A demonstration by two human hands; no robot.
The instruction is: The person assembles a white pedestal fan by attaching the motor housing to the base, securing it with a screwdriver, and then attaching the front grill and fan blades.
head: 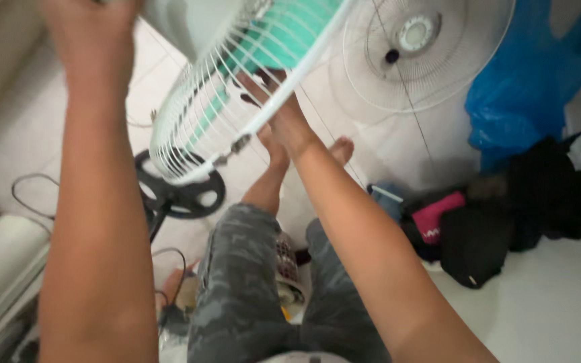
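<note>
I hold a fan head up in front of me: a white wire guard (200, 121) with green blades (290, 30) behind it. My left hand (92, 27) reaches up beside the fan's pale rear housing (189, 20) at the top edge; its fingers are cut off by the frame. My right hand (284, 111) presses against the guard's white rim from below, fingers partly hidden behind the wires. My legs in grey camouflage trousers (243, 282) stretch out on the floor below.
A loose white fan guard (425, 50) lies on the tiled floor at the top right. A black round fan base (179, 185) sits under the fan head. Blue plastic bag (526, 74), dark clothes (499, 222) and cables (28, 185) lie around.
</note>
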